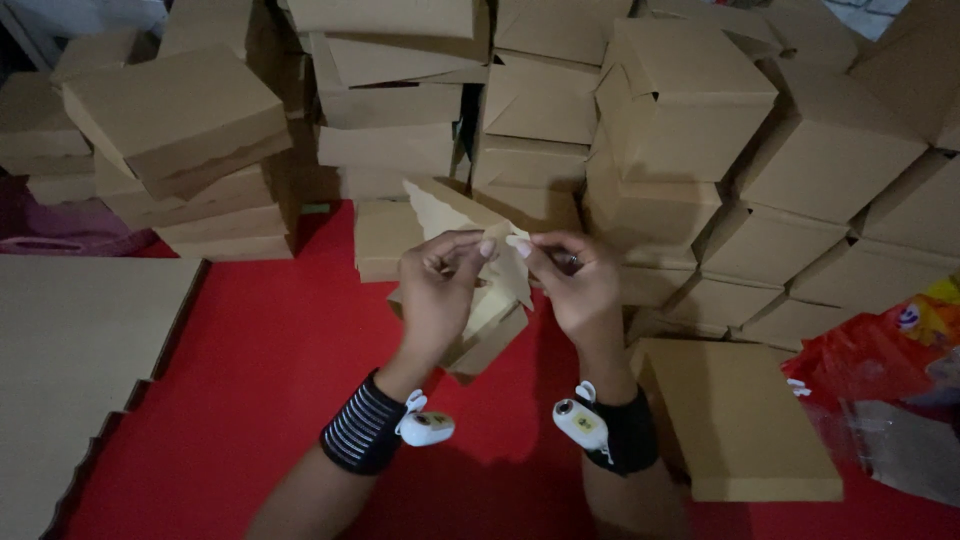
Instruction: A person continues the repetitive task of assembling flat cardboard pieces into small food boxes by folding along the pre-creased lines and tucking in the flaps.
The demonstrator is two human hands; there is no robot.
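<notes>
Both my hands are raised over a red surface [270, 360] and grip one partly folded brown cardboard box [488, 318]. My left hand [436, 288] pinches its upper flap from the left. My right hand [572, 280] pinches the same flap from the right, fingertips nearly touching the left ones. A pointed flap [432, 208] with a wavy edge sticks up behind the left hand. Each wrist carries a dark band with a small white device. The box's lower part hangs below the hands, partly hidden by them.
Stacks of finished brown boxes [680, 110] fill the back and right. A closed flat box [745, 420] lies at right. Flat cardboard sheets [70, 350] are piled at left. A red and clear plastic bag [890, 385] sits at far right.
</notes>
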